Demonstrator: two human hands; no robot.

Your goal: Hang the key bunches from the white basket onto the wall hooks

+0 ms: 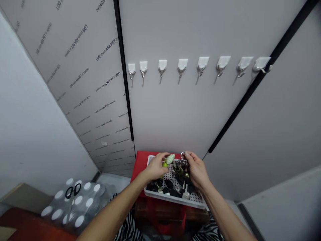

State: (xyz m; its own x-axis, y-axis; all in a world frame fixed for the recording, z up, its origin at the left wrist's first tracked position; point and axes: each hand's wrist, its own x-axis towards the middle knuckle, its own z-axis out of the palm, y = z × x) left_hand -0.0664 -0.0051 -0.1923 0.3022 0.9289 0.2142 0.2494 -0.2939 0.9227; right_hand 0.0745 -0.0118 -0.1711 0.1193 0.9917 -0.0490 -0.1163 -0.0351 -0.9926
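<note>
My left hand [157, 166] is closed around a keychain with a pale green ridged charm [170, 159] and a yellow-green piece [165, 164] beside it. Between thumb and finger, my right hand [197, 168] pinches a silver key ring [183, 155]; dark items hang or lie just below it, and I cannot tell which are attached. Both hands are over a white perforated plastic basket [175, 199]. Inside it lie several keys [186, 192] and black key fobs [169, 183]. The basket rests on a red surface [140, 160].
A row of several white adhesive hooks [163, 65] runs across the pale panel ahead. Black strips [122, 67] edge that panel. At the lower left stands a plastic-wrapped pack of bottles [82, 209] with white caps, with black-handled scissors [72, 191] on top.
</note>
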